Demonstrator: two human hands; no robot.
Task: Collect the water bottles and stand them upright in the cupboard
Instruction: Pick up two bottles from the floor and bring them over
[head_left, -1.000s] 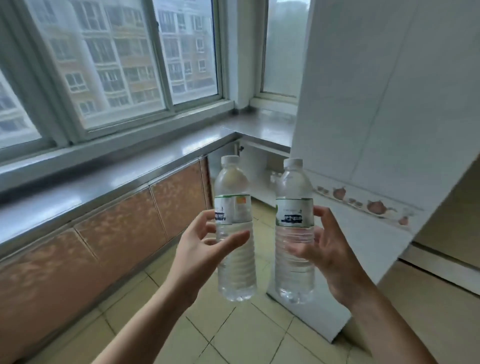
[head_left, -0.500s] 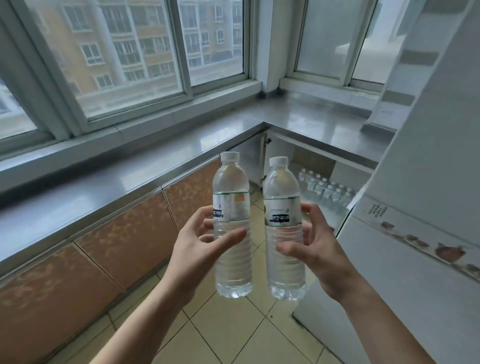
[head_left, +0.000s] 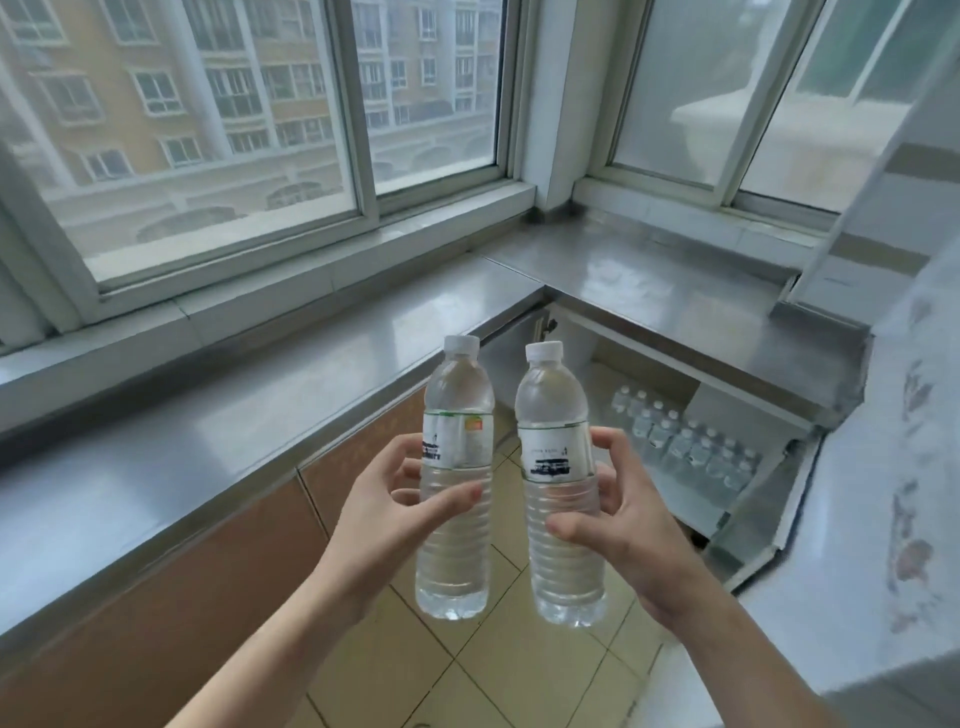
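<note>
An open cupboard (head_left: 691, 415) under the steel table (head_left: 675, 291) lies beyond and right of the fingers. Each hand's fingers wrap one upright bottle: left hand (head_left: 384, 514), left bottle (head_left: 457, 499); right hand (head_left: 623, 525), nearer it, right bottle (head_left: 558, 499).

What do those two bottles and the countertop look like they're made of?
The left bottle and right bottle look like clear thin plastic: see-through, ribbed walls, white screw caps. The countertop appears to be brushed stainless steel: grey, with soft window reflections.
</note>
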